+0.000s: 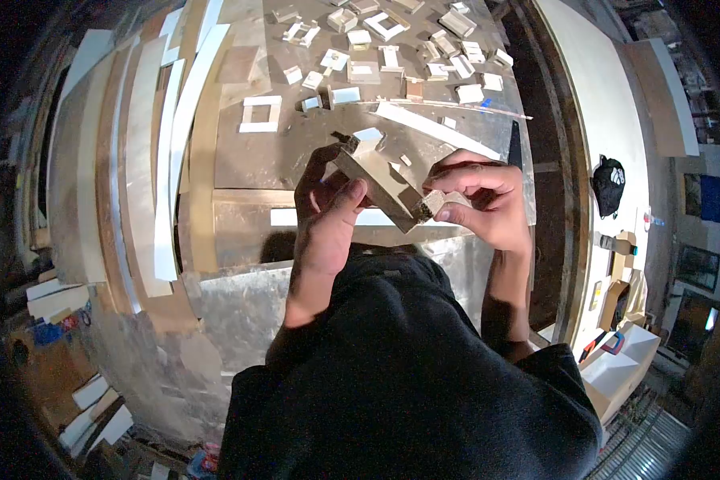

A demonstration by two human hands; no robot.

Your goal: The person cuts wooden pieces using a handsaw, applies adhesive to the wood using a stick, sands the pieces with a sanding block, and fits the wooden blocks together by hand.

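Observation:
Above the near side of the worktable, my left hand (326,228) grips a flat rectangular board piece (376,178), tilted, with the thumb along its near side. A small block (368,140) with a white top and a dark, rough face sits at the board's upper left end. Between thumb and fingers, my right hand (492,204) pinches another small block (433,205), pale with a dark speckled end. This block is at the board's lower right end; whether the two touch, I cannot tell. Small white scraps (406,160) show just beyond the board.
Many small wooden frames and blocks (388,26) lie scattered across the far worktable (240,164). A long white strip (436,130) slants behind my right hand. Long boards (168,152) lean along the left. At right are a pale panel (592,96), a black cap (609,186) and a white box (624,364).

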